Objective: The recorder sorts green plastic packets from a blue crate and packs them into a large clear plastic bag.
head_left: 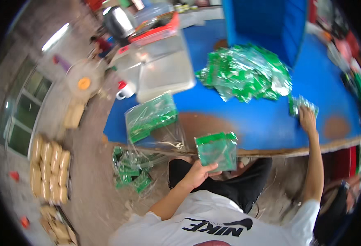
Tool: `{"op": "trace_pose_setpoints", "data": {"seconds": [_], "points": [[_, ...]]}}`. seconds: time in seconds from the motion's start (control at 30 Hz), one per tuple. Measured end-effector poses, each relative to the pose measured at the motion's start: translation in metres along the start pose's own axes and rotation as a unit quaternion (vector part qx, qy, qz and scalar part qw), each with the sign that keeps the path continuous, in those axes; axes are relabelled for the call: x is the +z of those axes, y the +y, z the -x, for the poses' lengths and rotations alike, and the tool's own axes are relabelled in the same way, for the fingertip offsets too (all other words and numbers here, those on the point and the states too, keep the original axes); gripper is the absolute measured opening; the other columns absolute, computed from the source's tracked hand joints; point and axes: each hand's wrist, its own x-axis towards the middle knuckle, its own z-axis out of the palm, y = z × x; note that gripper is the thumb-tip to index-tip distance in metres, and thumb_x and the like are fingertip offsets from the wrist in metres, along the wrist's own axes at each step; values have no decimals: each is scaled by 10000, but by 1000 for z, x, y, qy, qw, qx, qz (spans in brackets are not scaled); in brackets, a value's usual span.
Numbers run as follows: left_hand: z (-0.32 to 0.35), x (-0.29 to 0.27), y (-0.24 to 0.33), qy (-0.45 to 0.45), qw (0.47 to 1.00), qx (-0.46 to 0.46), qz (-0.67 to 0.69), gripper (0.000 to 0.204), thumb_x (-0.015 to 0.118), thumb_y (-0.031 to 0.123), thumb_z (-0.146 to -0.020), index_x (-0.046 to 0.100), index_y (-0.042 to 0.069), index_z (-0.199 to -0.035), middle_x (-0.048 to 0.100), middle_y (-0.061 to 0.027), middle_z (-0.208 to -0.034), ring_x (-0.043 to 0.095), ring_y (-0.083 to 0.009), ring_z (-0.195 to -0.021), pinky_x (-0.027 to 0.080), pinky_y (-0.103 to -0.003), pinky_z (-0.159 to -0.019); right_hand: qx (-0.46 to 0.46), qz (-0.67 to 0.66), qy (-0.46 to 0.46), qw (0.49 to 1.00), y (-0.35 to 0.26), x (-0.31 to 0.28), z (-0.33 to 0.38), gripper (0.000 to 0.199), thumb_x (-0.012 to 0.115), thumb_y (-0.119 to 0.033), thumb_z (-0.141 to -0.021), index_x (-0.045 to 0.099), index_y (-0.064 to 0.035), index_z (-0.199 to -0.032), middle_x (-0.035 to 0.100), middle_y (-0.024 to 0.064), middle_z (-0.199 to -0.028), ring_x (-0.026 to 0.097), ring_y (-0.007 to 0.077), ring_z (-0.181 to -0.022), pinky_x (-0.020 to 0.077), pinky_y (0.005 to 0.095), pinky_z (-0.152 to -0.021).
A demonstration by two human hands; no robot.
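My left hand [200,174] pinches a clear plastic bag with a green top band [217,151], held over my lap at the table's front edge. It may be a thin stack; I cannot tell. Far to the right, my right arm is stretched out over the table. My right hand [307,119] grips the near edge of a small batch of green and clear plastic bags [297,104] lying there, its fingertips partly hidden. Between the hands and farther back lies a big loose heap of similar green bags [246,74].
A blue tabletop [254,127] has worn brown patches. A blue crate [262,24] stands behind the heap. At left are a large clear bag of green packets [153,117], a plastic tray [166,67], a mug [125,90] and a kettle [117,22]. More packets [133,170] hang below the edge.
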Motion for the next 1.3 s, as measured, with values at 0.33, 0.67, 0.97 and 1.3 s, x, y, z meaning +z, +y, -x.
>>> {"op": "trace_pose_setpoints", "data": {"seconds": [0.33, 0.67, 0.97, 1.3], "points": [[5, -4, -18, -8, 986, -39, 159, 465, 667, 24, -898, 531, 102, -1336, 577, -43, -1329, 559, -242, -1227, 492, -477, -1024, -167, -106, 112, 974, -202, -7, 85, 326, 751, -199, -784, 683, -14, -1043, 551, 220, -1238, 478, 416, -1208, 382, 524, -1016], [10, -14, -25, 83, 972, 18, 220, 399, 621, 44, -949, 495, 49, -1327, 580, -90, -1299, 572, -275, -1213, 468, -507, -1078, -323, -235, 11, 917, -315, 9, 146, 320, 659, -166, -873, 633, -66, -1176, 614, 146, -1147, 559, 340, -1046, 465, 458, -890], [25, -27, -38, 61, 968, -32, 242, 420, 632, 40, -937, 487, 48, -1331, 584, -89, -1278, 564, -260, -1221, 466, -463, -1055, -147, -87, 135, 976, -267, -9, 125, 287, 667, -284, -897, 634, -18, -1001, 583, 211, -998, 576, 379, -937, 479, 463, -790], [19, -27, -14, 38, 995, 44, 82, 532, 635, 27, -912, 419, -9, -1397, 543, -111, -1346, 533, -240, -1247, 436, -407, -1053, -136, -509, -339, 779, -304, -29, 105, 388, 532, -331, -1009, 647, 26, -907, 615, 187, -779, 605, 252, -718, 483, 397, -671]]}}
